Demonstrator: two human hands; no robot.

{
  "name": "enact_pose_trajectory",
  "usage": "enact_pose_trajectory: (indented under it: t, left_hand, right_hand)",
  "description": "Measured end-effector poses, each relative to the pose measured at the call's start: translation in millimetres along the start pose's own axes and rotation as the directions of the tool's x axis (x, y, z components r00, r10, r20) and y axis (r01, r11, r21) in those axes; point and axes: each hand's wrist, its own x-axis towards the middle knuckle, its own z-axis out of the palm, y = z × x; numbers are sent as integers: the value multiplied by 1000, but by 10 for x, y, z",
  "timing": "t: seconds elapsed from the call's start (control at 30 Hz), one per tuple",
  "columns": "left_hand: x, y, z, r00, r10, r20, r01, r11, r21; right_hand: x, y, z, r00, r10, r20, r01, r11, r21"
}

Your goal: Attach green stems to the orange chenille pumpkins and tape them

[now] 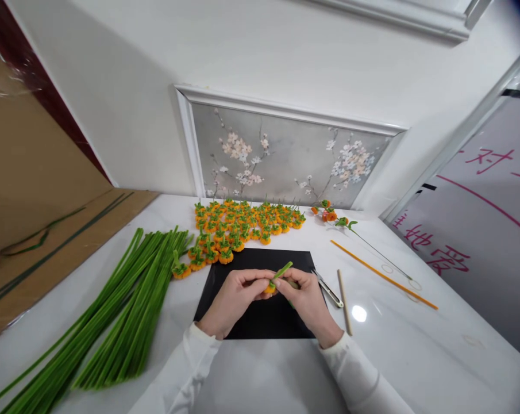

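Note:
Above the black mat, my left hand is closed, pinching a small orange fuzzy flower between thumb and fingers. My right hand meets it from the other side, its thumb and fingers closed on a short green pipe cleaner at the flower's green base. The pipe cleaner's free end sticks up to the right between both hands. Fingers hide most of the flower and the join. A slim metal cutting tool lies just right of my right hand, partly over the mat's edge.
Many similar orange flowers stand behind the mat. Bundles of long green pipe cleaners cover the left side. To the right lie a wooden stick, an orange pipe cleaner and a long-stemmed piece. A framed floral panel backs the table.

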Motion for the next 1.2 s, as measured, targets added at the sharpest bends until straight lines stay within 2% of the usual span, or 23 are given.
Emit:
enact_pose_trajectory:
  t: [0.13, 0.3, 0.4, 0.47, 0.53, 0.7, 0.8, 0.9, 1.07, 1.2]
  left_hand:
    - [-11, 2, -6, 999, -36, 24, 38, 997, -73]
    - [-5, -8, -14, 996, -45, 78, 54, 992, -117]
    - [14, -18, 6, 996, 45, 71, -42, 998, -52]
    - [31, -37, 26, 987, 148, 66, -150, 988, 21]
    - [44, -56, 43, 981, 187, 60, -190, 980, 64]
    - [31, -42, 59, 998, 55, 32, -56, 998, 27]
    - [11, -24, 59, 997, -4, 71, 5, 1000, -21]
    - [7, -38, 55, 989, -68, 128, 78, 994, -70]
    - [23, -93, 43, 981, -130, 141, 146, 983, -109]
    - [22, -81, 41, 969, -190, 155, 209, 970, -121]
  right_hand:
    - [-9, 3, 26, 1000, 0, -7, 1, 998, 58]
    - [-17, -10, 33, 997, -68, -34, 68, 998, 16]
    - [-14, -17, 32, 991, -103, -82, 102, 995, -13]
    - [-10, -16, 28, 990, -92, -110, 92, 996, -6]
    - [-7, -17, 18, 990, -67, -128, 69, 998, 12]
    - [-12, -54, -41, 999, -17, -43, 20, 998, 58]
    - [-25, -89, -73, 999, -43, 8, 43, 999, 11]
    - [-39, -120, -96, 985, -170, 37, 174, 972, -157]
    - [-52, -141, -126, 907, -399, 135, 416, 801, -430]
    - [-64, -118, -103, 869, -473, 147, 478, 723, -499]
